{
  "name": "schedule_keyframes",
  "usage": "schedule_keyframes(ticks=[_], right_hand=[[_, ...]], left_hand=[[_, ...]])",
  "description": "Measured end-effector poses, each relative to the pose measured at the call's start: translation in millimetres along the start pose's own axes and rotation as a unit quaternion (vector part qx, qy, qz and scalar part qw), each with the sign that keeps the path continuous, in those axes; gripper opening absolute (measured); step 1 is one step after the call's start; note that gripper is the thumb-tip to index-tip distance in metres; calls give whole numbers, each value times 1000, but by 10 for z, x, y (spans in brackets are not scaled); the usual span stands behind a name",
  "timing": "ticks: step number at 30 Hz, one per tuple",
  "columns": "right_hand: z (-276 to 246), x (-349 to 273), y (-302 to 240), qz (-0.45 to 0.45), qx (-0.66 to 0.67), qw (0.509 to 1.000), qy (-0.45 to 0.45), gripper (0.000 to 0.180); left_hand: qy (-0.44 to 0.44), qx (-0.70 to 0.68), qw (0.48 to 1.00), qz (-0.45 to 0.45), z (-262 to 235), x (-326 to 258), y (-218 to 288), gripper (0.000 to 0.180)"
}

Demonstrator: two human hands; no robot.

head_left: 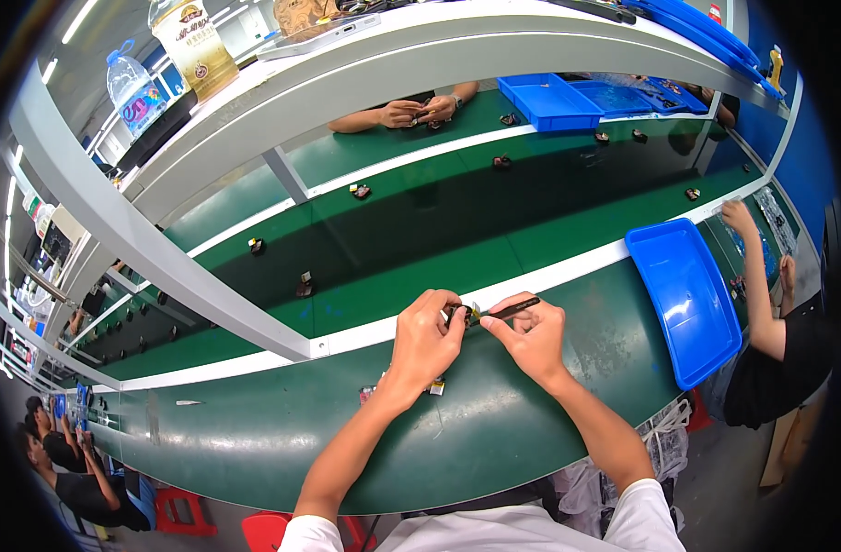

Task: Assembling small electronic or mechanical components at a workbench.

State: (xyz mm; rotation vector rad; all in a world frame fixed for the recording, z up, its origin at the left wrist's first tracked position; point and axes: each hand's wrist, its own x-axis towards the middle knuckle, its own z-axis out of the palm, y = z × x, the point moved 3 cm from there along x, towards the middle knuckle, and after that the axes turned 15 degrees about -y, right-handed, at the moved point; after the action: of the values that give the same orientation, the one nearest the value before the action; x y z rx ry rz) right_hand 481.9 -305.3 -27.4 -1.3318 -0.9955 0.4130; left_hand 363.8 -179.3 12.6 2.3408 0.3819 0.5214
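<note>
Above the green worktop [549, 405], my two hands meet just short of the belt's pale edge. My left hand [427, 342] is closed, its thumb and fingers pinching a small dark electronic part [459, 314]; most of that part is hidden by the fingers. A slim black tool [515, 309], shaped like tweezers or a pen, is gripped in my right hand [536, 339]. Its tip reaches the part, where a bit of yellow and silver shows. Beside my left wrist lie a small silver-and-yellow piece [436, 387] and a reddish piece [366, 394], partly covered by the forearm.
A blue tray [692, 308] stands to the right, near a co-worker's arm [761, 276]. Beyond the pale edge runs a dark green belt [411, 244] with several small parts. Another person's hands [420, 112] work across it. A grey post [172, 221] rises left; a shelf [420, 57] spans overhead.
</note>
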Motion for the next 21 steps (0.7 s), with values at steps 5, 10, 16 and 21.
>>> schedule_keyframes(ticks=[5,10,16,21], right_hand=[[3,-2,-10,3,0,1000,4,12],[6,5,-11,10,3,1000,6,11],[-28,22,6,14,-4,1000,-3,11],[-137,75,115,21,207,978,-1,16]], left_hand=[[10,12,1000,10,5,-2,6,9],[13,17,1000,19,5,-1,-4,9],[-35,-22,999,-33,-37,7,-37,11],[-139,-327,927,-119,-46,76,-160,22]])
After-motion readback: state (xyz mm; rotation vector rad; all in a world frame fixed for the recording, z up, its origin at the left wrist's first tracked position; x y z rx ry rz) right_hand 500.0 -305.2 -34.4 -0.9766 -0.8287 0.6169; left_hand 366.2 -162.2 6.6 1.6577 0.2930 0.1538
